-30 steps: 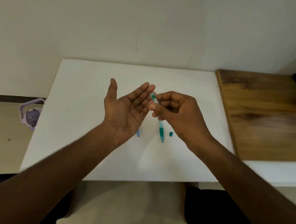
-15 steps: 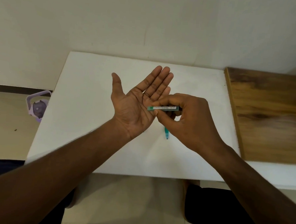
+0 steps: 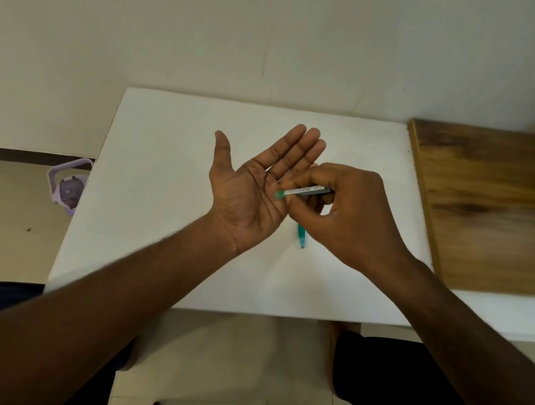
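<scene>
My left hand [image 3: 254, 189] is held palm up over the white table [image 3: 166, 196], fingers straight and together. My right hand [image 3: 350, 213] pinches a slim pen part [image 3: 304, 191] with a green tip and a pale printed barrel. It lies level, and its green tip touches the edge of my left palm. Below the hands, a green pen [image 3: 301, 235] lies on the table, its upper part hidden by my right hand.
A wooden board [image 3: 491, 209] covers the table's right side. A purple plastic container [image 3: 68, 184] stands on the floor to the left. A pale wall runs behind the table. My knees show below the table's front edge.
My left hand has flattened with the palm up. My right hand has turned the pen part from upright to level and brought its green tip to my left palm.
</scene>
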The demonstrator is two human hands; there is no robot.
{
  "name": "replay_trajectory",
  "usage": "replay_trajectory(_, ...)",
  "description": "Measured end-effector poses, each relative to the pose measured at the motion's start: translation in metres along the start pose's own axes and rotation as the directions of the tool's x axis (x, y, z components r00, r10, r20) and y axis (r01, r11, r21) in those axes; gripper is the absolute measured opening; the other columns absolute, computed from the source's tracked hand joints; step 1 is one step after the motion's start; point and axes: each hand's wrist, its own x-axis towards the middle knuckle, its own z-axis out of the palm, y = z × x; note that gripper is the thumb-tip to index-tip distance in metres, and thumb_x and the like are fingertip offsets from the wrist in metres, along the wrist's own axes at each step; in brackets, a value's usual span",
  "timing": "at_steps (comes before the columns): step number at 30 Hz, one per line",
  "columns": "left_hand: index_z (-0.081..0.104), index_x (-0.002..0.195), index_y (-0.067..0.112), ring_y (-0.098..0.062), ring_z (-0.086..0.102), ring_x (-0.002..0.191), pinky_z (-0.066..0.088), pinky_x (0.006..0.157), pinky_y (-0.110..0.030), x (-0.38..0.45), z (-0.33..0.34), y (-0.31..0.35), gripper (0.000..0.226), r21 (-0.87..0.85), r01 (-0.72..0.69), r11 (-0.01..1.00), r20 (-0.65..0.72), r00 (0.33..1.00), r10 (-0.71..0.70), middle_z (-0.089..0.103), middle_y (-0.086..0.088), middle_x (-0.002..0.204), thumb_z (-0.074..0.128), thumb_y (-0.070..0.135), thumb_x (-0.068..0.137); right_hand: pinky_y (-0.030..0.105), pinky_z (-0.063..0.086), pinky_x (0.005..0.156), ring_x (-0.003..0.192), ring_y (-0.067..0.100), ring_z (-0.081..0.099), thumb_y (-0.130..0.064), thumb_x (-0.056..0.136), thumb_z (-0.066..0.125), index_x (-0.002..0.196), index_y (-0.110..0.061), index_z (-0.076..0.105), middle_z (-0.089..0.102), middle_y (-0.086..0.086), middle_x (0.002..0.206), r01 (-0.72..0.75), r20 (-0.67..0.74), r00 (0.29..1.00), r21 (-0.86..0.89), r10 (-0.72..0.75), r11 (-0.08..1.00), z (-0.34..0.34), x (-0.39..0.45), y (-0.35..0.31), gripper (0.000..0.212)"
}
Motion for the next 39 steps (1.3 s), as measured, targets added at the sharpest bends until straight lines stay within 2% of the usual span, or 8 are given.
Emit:
replay_trajectory(10,0.056,0.147,-0.001,-0.027,0.055,0.143,0.045,0.119,-0.044,0.0,-0.001,0.001,0.107,-0.017,0.019,1.0,0.016,1.0,-0.019,0.067,-0.018,0.142,0.023,0.087,0.095,0.022,0.057,0.073,0.083,0.007,0.069,-0.028,0.09,0.078,0.096,-0.035,0.078,0.067,-0.03,0.084,0.01,0.011,1.0,0.005,-0.01,1.0,0.0,-0.001,0.001,0.009)
replay_trajectory(16,0.054,0.149,-0.002,-0.029,0.058,0.142,0.049,0.116,-0.044,0.001,0.003,0.003,0.108,-0.03,-0.007,1.0,0.013,1.0,0.007,0.067,-0.019,0.143,0.022,0.086,0.095,0.005,0.052,0.072,0.082,-0.011,0.067,-0.035,0.089,0.076,0.092,-0.044,0.068,0.061,-0.04,0.081,-0.009,0.009,1.0,0.044,0.009,0.999,-0.001,-0.001,0.003,0.012)
replay_trajectory(23,0.059,0.145,0.0,-0.032,0.06,0.14,0.048,0.118,-0.045,0.0,0.007,0.008,0.105,-0.025,-0.013,1.0,-0.016,1.0,0.012,0.064,-0.019,0.148,0.032,0.087,0.094,0.005,0.052,0.077,0.089,-0.006,0.07,-0.034,0.092,0.079,0.097,-0.039,0.073,0.07,-0.032,0.087,-0.119,0.001,0.993,0.134,0.12,0.984,-0.001,0.001,0.008,0.009)
replay_trajectory(25,0.064,0.141,0.001,-0.031,0.064,0.137,0.051,0.116,-0.044,-0.001,0.007,0.011,0.098,0.047,-0.003,0.999,-0.069,0.998,0.007,0.066,-0.018,0.146,0.038,0.083,0.095,0.008,0.054,0.077,0.089,-0.004,0.072,-0.032,0.092,0.079,0.098,-0.035,0.077,0.073,-0.028,0.088,-0.142,-0.025,0.989,0.152,0.147,0.978,-0.004,0.002,0.008,0.007)
replay_trajectory(27,0.074,0.129,0.005,-0.026,0.074,0.12,0.061,0.101,-0.039,-0.001,0.006,0.012,0.078,0.189,0.007,0.982,-0.224,0.974,0.036,0.075,-0.013,0.132,0.051,0.073,0.098,0.008,0.055,0.075,0.088,-0.005,0.072,-0.031,0.093,0.079,0.099,-0.035,0.077,0.075,-0.027,0.089,-0.162,-0.054,0.984,0.153,0.172,0.975,-0.009,0.003,0.009,0.008)
replay_trajectory(30,0.081,0.103,0.017,-0.017,0.076,0.092,0.063,0.078,-0.027,0.0,-0.006,0.007,0.031,0.578,0.074,0.813,-0.478,0.838,0.263,0.082,0.003,0.095,0.072,0.046,0.098,0.006,0.053,0.071,0.088,-0.006,0.071,-0.031,0.092,0.079,0.099,-0.036,0.078,0.076,-0.025,0.091,-0.22,-0.089,0.966,0.192,0.241,0.956,-0.015,0.005,0.013,0.008)
replay_trajectory(33,0.082,0.09,0.029,-0.013,0.073,0.085,0.061,0.073,-0.022,-0.004,-0.016,0.005,0.014,0.762,0.088,0.642,-0.426,0.814,0.394,0.08,0.01,0.083,0.074,0.037,0.097,0.009,0.056,0.072,0.087,-0.006,0.071,-0.032,0.093,0.079,0.102,-0.033,0.08,0.076,-0.024,0.091,-0.249,-0.127,0.953,0.18,0.274,0.952,-0.019,0.008,0.017,0.009)
replay_trajectory(39,0.084,0.102,0.032,-0.008,0.075,0.085,0.059,0.073,-0.02,-0.009,-0.008,0.002,0.035,0.794,-0.021,0.608,-0.22,0.922,0.318,0.083,0.004,0.102,0.072,0.058,0.081,0.007,0.053,0.068,0.087,-0.007,0.07,-0.034,0.093,0.078,0.103,-0.033,0.078,0.075,-0.025,0.092,-0.265,-0.155,0.945,0.164,0.29,0.95,-0.019,0.012,0.019,0.01)
